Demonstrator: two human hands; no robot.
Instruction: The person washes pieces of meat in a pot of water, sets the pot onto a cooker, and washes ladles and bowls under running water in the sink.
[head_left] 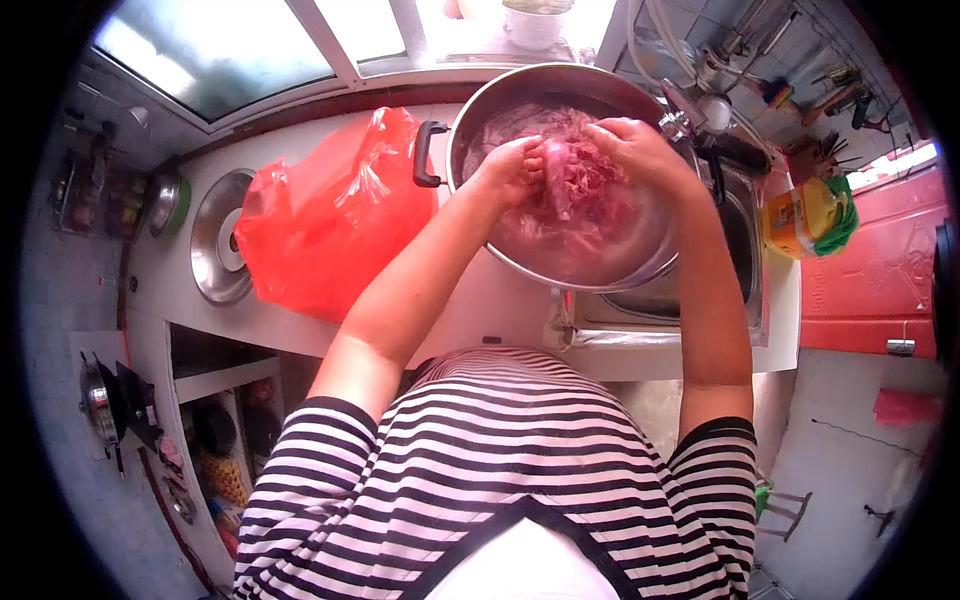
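Observation:
A large metal pot (548, 279) with a black side handle holds cloudy, pinkish water. Shredded-looking raw meat (598, 208), pink and red, is bunched up between my hands over the water. My left hand (515, 172) has its fingers curled around the left side of the meat. On the opposite side, my right hand (640, 152) grips the meat from above, with some of its fingertips hidden. More pale meat lies in the water behind my hands.
Left of the pot lies a red plastic bag (335, 215) on the white counter (480, 310). A gas burner (215, 240) is farther left. The sink (742, 250) and faucet (680, 120) are at the right, beside a yellow container (800, 218).

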